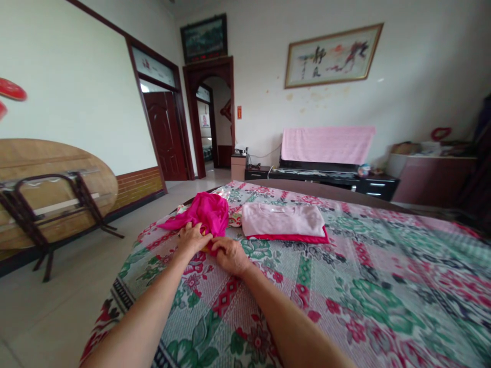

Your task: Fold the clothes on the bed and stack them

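A bright magenta garment lies crumpled on a flowered cloth; its exact kind does not show. Its near edge has a bit of yellow. My left hand bends its fingers over this edge, gripping the fabric. Close beside it, my right hand is closed, with thumb and fingers pinching the same near edge. To the right lies a neatly folded pale pink top, its neckline at the far side. Under it a folded red garment shows along the front. Patterned fabric peeks out between the two piles.
Behind the cloth's far edge runs a dark table rim. Further back, a pink towel drapes over a screen on a black cabinet. A folded round table leans against the left wall, with a doorway beyond it.
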The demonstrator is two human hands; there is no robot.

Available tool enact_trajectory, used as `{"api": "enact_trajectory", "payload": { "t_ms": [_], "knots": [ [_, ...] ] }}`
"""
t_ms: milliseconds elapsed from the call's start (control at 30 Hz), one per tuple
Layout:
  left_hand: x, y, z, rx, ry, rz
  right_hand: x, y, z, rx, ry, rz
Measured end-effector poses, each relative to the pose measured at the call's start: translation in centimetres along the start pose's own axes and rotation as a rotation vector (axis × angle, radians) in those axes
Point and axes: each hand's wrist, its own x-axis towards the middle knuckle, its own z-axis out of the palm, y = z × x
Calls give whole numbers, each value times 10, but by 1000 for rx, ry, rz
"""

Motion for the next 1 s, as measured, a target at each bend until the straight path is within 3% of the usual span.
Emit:
{"api": "enact_trajectory", "payload": {
  "t_ms": [133, 367, 467, 567, 700, 800, 867, 933, 1000],
  "knots": [
    [7, 0, -3, 92, -49, 106, -3, 0, -9, -36, 216, 189],
    [4, 17, -4, 152, 27, 63, -7, 6, -7, 18, 341, 269],
    [0, 25, -14, 87, 38, 48, -13, 4, -16, 46, 344, 270],
    [-6, 28, -43, -196, -52, 31, -20, 1, -42, 61, 370, 256],
    [-18, 25, -91, -963, -446, 228, -28, 4, -88, 100, 577, 277],
    [-23, 28, -101, -1257, -612, 288, -37, 12, -106, 155, 731, 324],
    [-21, 37, -95, -1213, -525, 197, -46, 18, -106, 152, 757, 339],
    [-13, 47, -89, -1088, -259, 69, -54, 22, -101, 90, 715, 328],
    [0, 57, -96, -990, 67, -23, -59, 23, -96, -6, 659, 286]
  ]
}}
